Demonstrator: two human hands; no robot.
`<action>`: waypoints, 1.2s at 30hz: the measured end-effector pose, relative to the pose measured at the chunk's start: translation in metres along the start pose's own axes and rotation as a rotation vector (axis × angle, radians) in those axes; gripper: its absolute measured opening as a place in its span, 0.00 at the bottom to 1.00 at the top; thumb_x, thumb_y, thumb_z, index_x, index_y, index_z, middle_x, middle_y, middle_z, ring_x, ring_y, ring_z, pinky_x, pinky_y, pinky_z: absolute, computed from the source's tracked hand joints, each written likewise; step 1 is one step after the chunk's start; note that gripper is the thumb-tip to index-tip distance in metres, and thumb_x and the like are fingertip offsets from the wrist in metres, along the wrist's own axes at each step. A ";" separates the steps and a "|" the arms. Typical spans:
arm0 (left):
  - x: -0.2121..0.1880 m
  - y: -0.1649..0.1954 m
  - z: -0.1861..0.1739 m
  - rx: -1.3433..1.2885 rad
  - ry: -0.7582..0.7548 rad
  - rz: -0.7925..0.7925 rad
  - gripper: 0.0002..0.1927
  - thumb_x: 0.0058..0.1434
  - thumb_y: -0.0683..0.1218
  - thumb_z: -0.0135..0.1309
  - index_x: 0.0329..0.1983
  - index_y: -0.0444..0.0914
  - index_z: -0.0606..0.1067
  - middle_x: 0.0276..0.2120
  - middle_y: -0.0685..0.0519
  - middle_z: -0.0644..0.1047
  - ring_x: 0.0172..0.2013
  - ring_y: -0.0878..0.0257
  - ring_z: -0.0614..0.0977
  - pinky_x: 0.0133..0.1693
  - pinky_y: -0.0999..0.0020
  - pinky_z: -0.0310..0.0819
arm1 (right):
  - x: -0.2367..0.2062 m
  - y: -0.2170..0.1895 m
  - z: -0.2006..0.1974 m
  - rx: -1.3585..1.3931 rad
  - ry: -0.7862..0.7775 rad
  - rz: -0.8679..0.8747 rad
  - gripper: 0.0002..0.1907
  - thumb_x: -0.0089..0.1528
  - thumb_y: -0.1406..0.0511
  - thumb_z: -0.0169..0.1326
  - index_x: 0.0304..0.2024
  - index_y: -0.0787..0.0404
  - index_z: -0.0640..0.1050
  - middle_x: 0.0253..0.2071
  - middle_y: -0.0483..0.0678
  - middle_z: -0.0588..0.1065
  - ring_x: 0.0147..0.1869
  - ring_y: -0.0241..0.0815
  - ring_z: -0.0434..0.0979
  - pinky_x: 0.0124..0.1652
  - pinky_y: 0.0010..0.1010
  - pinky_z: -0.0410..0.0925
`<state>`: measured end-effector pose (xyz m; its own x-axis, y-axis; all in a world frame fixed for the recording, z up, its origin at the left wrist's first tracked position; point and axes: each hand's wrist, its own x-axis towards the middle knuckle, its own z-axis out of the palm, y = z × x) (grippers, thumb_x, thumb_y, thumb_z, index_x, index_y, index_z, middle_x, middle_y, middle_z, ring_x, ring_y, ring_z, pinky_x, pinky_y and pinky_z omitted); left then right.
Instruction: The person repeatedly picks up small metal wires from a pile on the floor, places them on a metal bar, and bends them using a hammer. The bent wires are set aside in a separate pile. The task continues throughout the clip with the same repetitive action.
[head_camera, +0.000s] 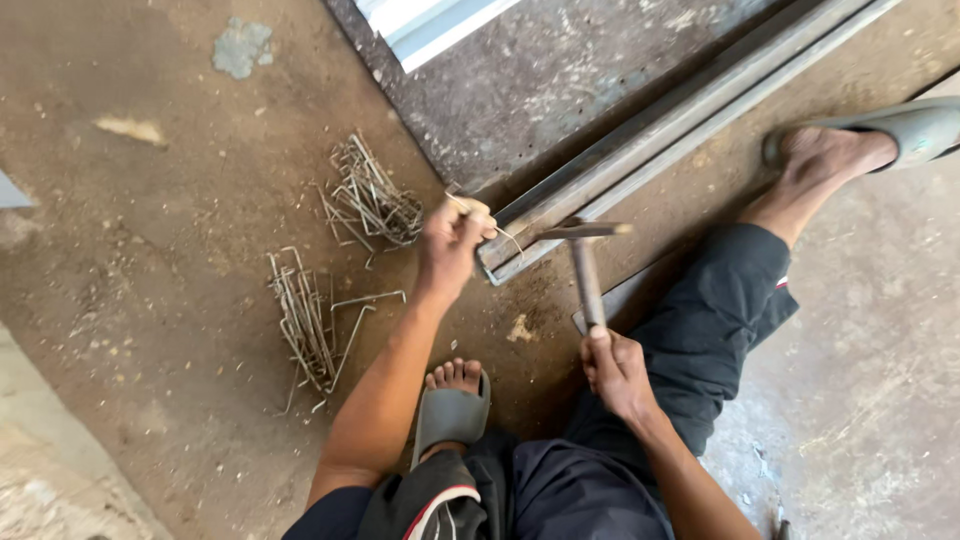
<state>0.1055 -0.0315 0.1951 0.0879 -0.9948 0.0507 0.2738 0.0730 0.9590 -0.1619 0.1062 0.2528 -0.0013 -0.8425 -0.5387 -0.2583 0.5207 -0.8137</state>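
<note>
Person seated on bare concrete floor (150, 300), brown, dusty, gritty w/ small chips and a pale patch of old plaster or paint upper left. Floor to the right greyer, smoother, scuffed. Lighter rough slab edge at lower left corner.

Long steel angle bar (640, 150) lies diagonally, near end by the hands, far end running off upper right; beside it a dark worn concrete sill, w/ a strip of pale sheet metal at top edge.

Left hand (452, 240) closed narrow, pinching a thin bent wire piece (490, 225) at the near end of the bar; wire tip rests on or just over the bar end, can't tell which.

Right hand (612, 368) gripped tight round handle of a hammer (585, 260), head up just above the bar end, near the wire.

Two heaps of bent wire pieces on floor: one (372, 195) just left of left hand, another (305, 320) nearer, beside left forearm.

Grey sandals on both feet, dark trousers.
</note>
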 end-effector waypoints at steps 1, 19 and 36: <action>-0.001 0.001 -0.011 0.019 0.069 -0.062 0.03 0.71 0.40 0.51 0.45 0.37 0.75 0.33 0.52 0.81 0.33 0.65 0.83 0.37 0.69 0.80 | -0.002 0.010 0.000 0.055 0.001 0.055 0.26 0.72 0.52 0.39 0.26 0.62 0.69 0.16 0.44 0.64 0.17 0.37 0.60 0.19 0.31 0.58; -0.157 0.018 -0.134 1.686 0.282 -0.163 0.07 0.58 0.48 0.62 0.34 0.41 0.78 0.34 0.50 0.77 0.40 0.51 0.77 0.45 0.52 0.66 | 0.034 0.089 -0.005 0.220 -0.018 0.387 0.31 0.71 0.47 0.41 0.24 0.64 0.68 0.16 0.44 0.62 0.16 0.36 0.59 0.17 0.30 0.58; -0.018 0.014 -0.008 -0.063 0.084 -0.252 0.07 0.71 0.42 0.50 0.44 0.33 0.76 0.33 0.47 0.83 0.30 0.65 0.80 0.33 0.69 0.75 | 0.010 0.058 0.002 -0.146 0.132 0.203 0.28 0.70 0.51 0.45 0.24 0.66 0.72 0.16 0.48 0.66 0.16 0.37 0.64 0.19 0.33 0.61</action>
<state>0.1156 -0.0124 0.2056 0.0873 -0.9731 -0.2132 0.3560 -0.1694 0.9190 -0.1753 0.1278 0.1998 -0.1903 -0.7386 -0.6467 -0.3766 0.6633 -0.6467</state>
